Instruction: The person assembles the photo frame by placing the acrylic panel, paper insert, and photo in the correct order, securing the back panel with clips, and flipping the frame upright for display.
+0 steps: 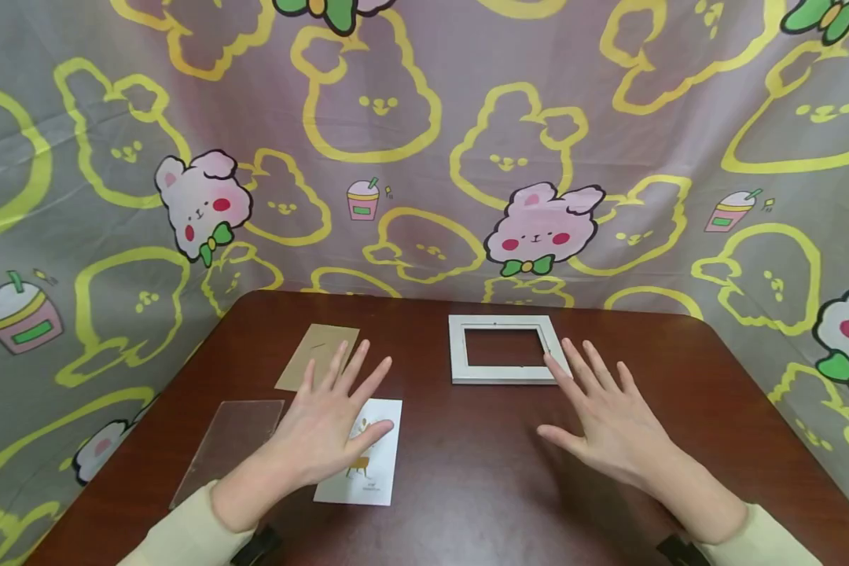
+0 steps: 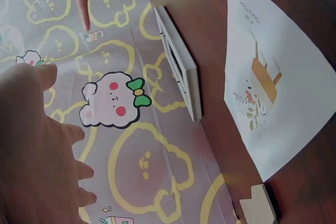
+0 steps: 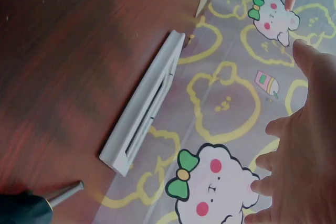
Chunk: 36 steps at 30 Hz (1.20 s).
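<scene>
Both hands hover flat over a dark brown table (image 1: 467, 487), fingers spread, holding nothing. My left hand (image 1: 328, 420) is above the top of a white card (image 1: 368, 475) printed with a small deer; the card (image 2: 273, 77) also shows in the left wrist view beside the hand (image 2: 37, 150). My right hand (image 1: 601, 413) is just in front of the near right corner of a white picture frame (image 1: 502, 348), its index fingertip over that corner. The right wrist view shows the frame (image 3: 144, 108) edge-on and the open hand (image 3: 299, 145).
A brown backing board (image 1: 317, 356) lies left of the frame, behind my left hand. A clear plastic sheet (image 1: 229, 448) lies at the near left by the table's edge. A bunny-print cloth (image 1: 424, 157) hangs behind and around the table.
</scene>
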Available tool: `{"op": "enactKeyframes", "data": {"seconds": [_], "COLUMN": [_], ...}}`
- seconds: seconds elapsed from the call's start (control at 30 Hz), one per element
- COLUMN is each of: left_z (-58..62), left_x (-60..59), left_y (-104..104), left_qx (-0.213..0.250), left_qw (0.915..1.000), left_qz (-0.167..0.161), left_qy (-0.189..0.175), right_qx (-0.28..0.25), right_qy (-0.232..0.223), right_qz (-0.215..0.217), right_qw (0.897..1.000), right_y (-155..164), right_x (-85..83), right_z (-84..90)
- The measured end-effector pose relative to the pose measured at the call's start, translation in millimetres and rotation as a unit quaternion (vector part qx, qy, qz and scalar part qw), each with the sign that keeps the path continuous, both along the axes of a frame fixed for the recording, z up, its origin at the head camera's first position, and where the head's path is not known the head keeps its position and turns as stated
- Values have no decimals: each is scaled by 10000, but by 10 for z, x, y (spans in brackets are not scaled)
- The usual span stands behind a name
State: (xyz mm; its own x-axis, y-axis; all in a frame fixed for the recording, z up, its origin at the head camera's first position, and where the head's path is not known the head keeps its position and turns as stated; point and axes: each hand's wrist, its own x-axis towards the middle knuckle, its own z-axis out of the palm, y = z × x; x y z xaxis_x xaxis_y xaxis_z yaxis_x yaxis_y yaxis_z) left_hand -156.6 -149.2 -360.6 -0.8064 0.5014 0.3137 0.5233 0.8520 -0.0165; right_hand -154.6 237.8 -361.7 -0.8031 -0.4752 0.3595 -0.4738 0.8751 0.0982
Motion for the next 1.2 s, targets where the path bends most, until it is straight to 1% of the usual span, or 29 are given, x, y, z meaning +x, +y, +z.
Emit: {"op": "enactKeyframes", "data": {"seconds": [0.23,0.5,0.67,0.8,1.0,1.2], "left_z": [6,28,89,129,134,130], "left_x": [-1,-25,-68,-114,-195,-287], "left_y": [36,59,70,78,119,186], "left_qx": [47,-28,-16,-1,37,16], "left_qw": [10000,9999,9999,9998,9997,9993], "left_qz": [-7,20,-30,-46,-50,-129], "left_qy": [-78,-127,-115,-173,-227,-360], "right_qx": [3,-31,-10,0,31,68], "right_qy": [65,157,29,-38,-142,-367], "right_qz": [-75,-81,-138,-174,-241,-399], "right_qw": [10000,9998,9999,9998,9996,9985], "right_y": [47,74,77,78,75,70], "right_x": [-16,-31,-49,-67,-135,-199], "right_z": [25,34,63,93,133,139]}}
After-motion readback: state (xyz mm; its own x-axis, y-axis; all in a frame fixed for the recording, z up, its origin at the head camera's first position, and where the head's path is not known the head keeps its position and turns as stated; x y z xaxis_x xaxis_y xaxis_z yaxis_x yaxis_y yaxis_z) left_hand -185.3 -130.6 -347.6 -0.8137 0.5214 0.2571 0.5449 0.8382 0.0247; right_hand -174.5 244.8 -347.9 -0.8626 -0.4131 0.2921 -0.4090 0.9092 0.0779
